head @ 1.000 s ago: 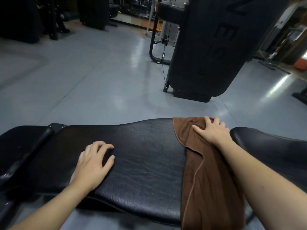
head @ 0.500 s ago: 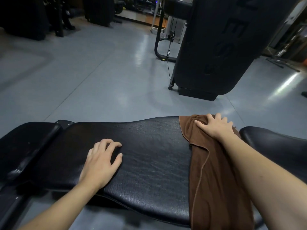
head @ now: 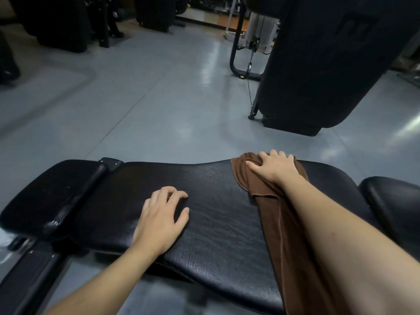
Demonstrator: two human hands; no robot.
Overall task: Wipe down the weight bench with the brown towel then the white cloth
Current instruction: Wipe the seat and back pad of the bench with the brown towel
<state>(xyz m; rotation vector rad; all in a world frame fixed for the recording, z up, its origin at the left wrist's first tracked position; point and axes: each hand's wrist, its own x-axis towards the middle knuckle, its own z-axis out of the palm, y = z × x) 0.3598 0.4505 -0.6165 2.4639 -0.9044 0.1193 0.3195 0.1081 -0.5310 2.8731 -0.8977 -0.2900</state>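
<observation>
— Bunched now: the towel [head: 268, 192] has gathered into folds under the right hand [head: 276, 170] at the bench [head: 216, 223] pad's far edge, where it lay flatter a second ago.
— So the brown wipe is under way?
— Likely just starting. Fingers curl over the cloth, pressing it down; the left hand [head: 162, 220] rests spread on the pad.
— Any writing?
— Faint letters on the black machine [head: 318, 64], unreadable. No white cloth in view.
</observation>
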